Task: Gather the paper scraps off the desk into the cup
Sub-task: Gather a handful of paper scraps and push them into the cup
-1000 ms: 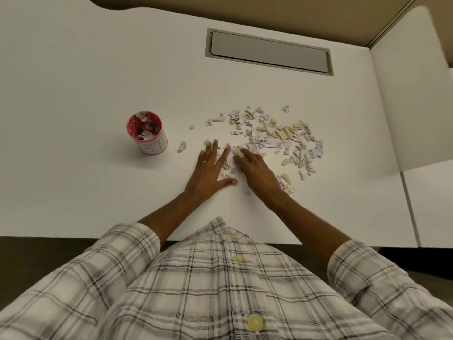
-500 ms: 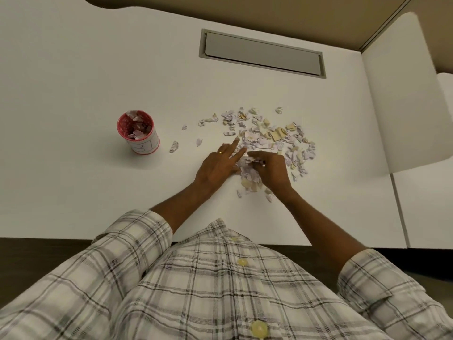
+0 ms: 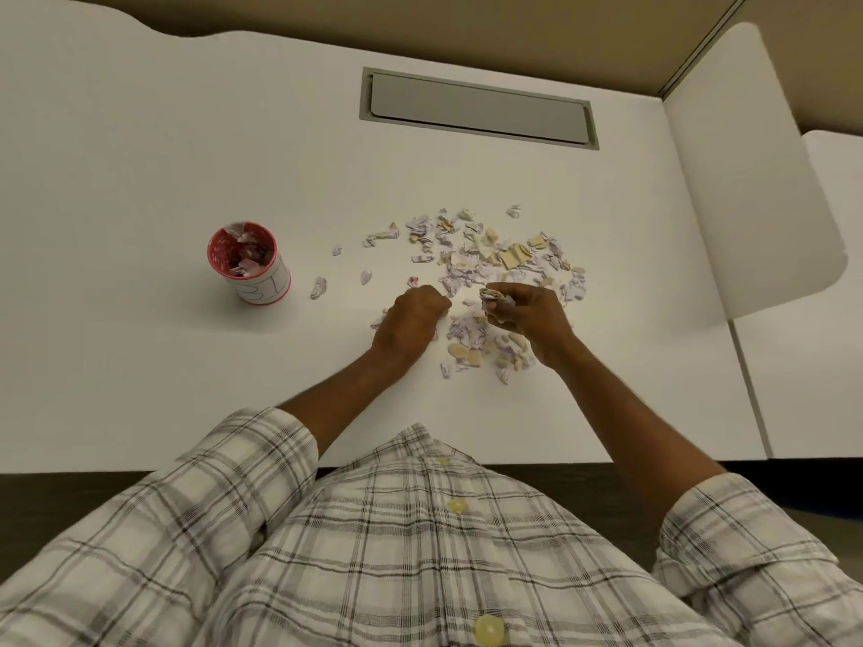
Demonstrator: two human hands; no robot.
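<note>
A red-rimmed cup (image 3: 250,263) stands upright on the white desk (image 3: 140,156), left of centre, with some scraps inside. Many small white, lilac and tan paper scraps (image 3: 495,259) lie scattered right of it, and a smaller heap (image 3: 476,340) lies between my hands. My left hand (image 3: 411,317) is curled into a fist at the heap's left edge; scraps peek from under it, but whether any are inside the fist is hidden. My right hand (image 3: 525,315) is raised slightly, fingers closed on a small bunch of scraps.
A grey rectangular cable hatch (image 3: 476,107) is set into the desk at the back. A white divider panel (image 3: 747,179) rises on the right. A few stray scraps (image 3: 319,287) lie between the cup and the pile. My plaid shirt fills the bottom.
Both hands went from lying flat and spread on the scraps to curling shut. A small heap was dragged toward me, and the right hand has lifted with scraps pinched in it.
</note>
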